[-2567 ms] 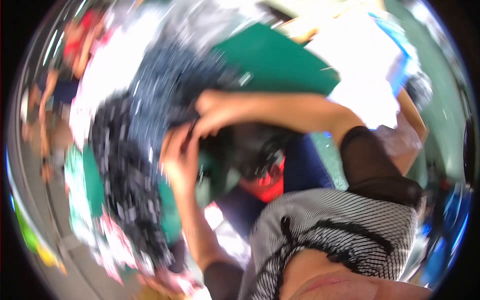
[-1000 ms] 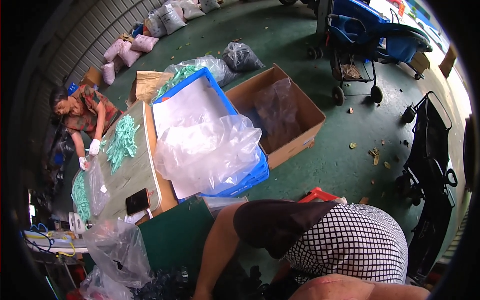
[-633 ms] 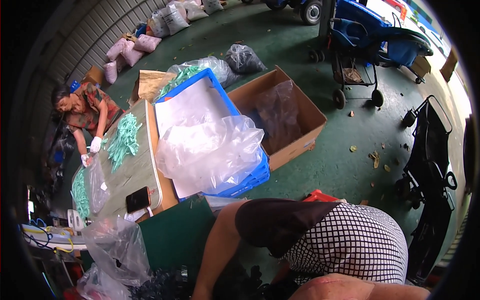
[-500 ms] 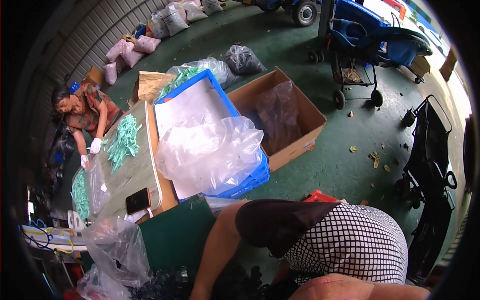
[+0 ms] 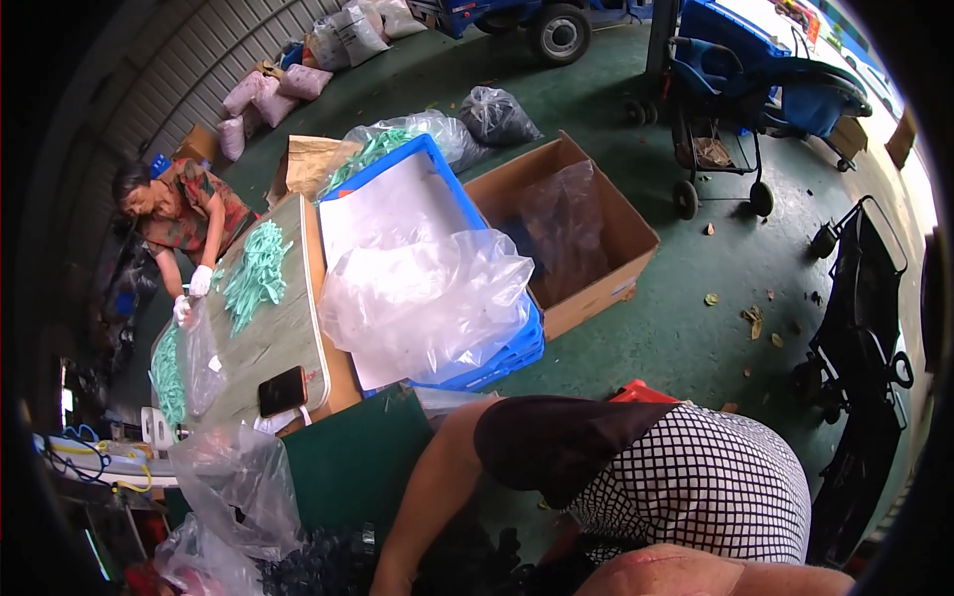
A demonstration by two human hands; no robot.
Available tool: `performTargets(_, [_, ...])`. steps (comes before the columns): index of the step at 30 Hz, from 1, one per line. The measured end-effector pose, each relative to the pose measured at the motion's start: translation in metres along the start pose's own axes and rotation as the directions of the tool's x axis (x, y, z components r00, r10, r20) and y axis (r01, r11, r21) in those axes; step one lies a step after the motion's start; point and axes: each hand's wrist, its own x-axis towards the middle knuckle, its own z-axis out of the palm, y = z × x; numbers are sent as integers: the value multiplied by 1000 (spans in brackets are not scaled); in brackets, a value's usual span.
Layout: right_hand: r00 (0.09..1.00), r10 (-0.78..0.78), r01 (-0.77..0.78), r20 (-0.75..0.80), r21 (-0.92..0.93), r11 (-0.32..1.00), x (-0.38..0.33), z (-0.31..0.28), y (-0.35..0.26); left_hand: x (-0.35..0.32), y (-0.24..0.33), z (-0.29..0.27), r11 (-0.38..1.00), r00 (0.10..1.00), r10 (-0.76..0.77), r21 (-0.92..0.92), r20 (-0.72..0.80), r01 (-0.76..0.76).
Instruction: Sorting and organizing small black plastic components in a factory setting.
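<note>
Neither of my hands shows in the head view. A bare arm (image 5: 437,497), which appears to be my left, comes from a dark sleeve and runs down to the lower edge, where its hand is cut off. Near its wrist lies a heap of shiny black pieces (image 5: 323,558), too dark to name. A crumpled clear plastic bag (image 5: 238,482) rests left of the heap, against a dark green panel (image 5: 348,457). At the lower right another stretch of bare skin (image 5: 676,574), probably my right arm, crosses the edge. A black-and-white checked shirt (image 5: 715,477) fills the space above it.
At far left a co-worker (image 5: 179,214) in white gloves handles a clear bag (image 5: 202,368) beside a table (image 5: 298,343) with mint-green straps (image 5: 256,278) and a phone (image 5: 282,391). Blue crates (image 5: 497,363), a cardboard box (image 5: 596,298), a stroller (image 5: 715,109) and a folded black cart (image 5: 860,308) stand beyond.
The surroundings have shifted slightly in the picture, mostly rightward, as the view moved. The arm stays in nearly the same place. The co-worker's gloved hands remain at the bag.
</note>
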Motion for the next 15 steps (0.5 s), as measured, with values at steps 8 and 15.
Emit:
performTargets(8, [997, 18, -16, 72, -28, 999, -65, -4, -14, -15, 12, -15, 996, 999, 25, 86, -32, -22])
performTargets(15, [989, -146, 146, 0, 97, 985, -30, -2, 14, -29, 26, -28, 986, 996, 54, 160, -75, -42])
